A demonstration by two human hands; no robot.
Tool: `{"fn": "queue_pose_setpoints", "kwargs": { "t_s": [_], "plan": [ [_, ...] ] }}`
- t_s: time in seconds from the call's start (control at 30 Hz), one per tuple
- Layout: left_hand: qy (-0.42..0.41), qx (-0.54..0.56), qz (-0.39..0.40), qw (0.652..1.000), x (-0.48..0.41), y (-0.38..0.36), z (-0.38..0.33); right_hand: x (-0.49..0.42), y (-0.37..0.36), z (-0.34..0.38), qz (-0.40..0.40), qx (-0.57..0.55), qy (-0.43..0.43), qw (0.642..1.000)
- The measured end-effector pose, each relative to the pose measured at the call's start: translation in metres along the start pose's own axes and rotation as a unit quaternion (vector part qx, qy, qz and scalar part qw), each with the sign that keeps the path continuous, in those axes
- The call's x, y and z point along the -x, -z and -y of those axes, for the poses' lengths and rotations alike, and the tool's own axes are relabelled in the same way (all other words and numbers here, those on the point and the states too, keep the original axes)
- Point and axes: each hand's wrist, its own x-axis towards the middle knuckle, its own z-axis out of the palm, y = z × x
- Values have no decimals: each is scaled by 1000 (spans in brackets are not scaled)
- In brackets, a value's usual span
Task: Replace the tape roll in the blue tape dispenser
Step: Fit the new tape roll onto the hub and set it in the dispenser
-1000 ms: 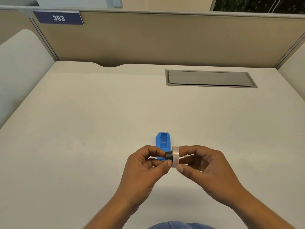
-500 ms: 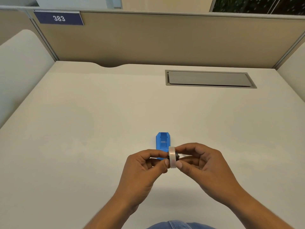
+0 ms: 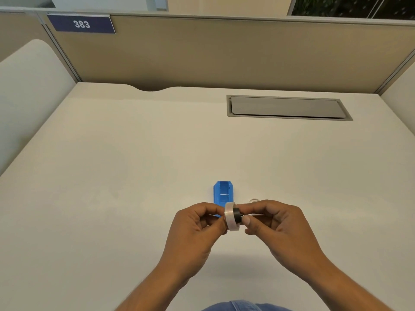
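Blue dispenser [image 3: 223, 194]: lies on the desk [image 3: 112, 176] just beyond the hands, open top up, with no roll seated in the part that shows; its near end is hidden behind the fingers.
Roll [image 3: 230, 216]: clear tape, held on edge above the desk between both hands, just in front of the dispenser.
Hub [image 3: 237, 215]: dark core sticking out of the roll's right face; how far it sits inside the roll cannot be told.
Left hand [image 3: 195, 230]: thumb and fingertips pinch the roll's left rim, steadying it.
Right hand [image 3: 276, 223]: fingertips close on the hub at the roll's right side, the other fingers curled.
Loose ring [image 3: 253, 200]: a faint pale loop on the desk just beyond the right knuckles, probably the spent core, though too small to be sure.
Step in hand: fitting the hub into the new roll, judging by the two grips facing each other.
Progress: about midway; the dispenser looks emptied, the new roll not yet loaded.
Next move calls for: pressing the hub flush and centred, then turning the roll so the tape feeds toward the cutter and lowering the hub's ends into the dispenser's slots.
Risk: a crooked hub would jam or sit proud of the slots.
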Motion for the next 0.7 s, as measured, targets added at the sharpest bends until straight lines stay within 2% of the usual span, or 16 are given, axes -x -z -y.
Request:
{"fn": "queue_pose_setpoints", "kwargs": {
  "t_s": [0.37, 0.57, 0.7],
  "plan": [
    [2, -67, -19, 998, -37, -2, 11, -36, -5, -23, -31, 88, -19, 996],
    [-40, -155, -43, 986, -69, -3, 24, -66, -6, -41, -40, 120, -15, 992],
    [-36, -194, -43, 979, -88, -3, 36, -82, -7, -51, -38, 142, -11, 989]
  ]
}}
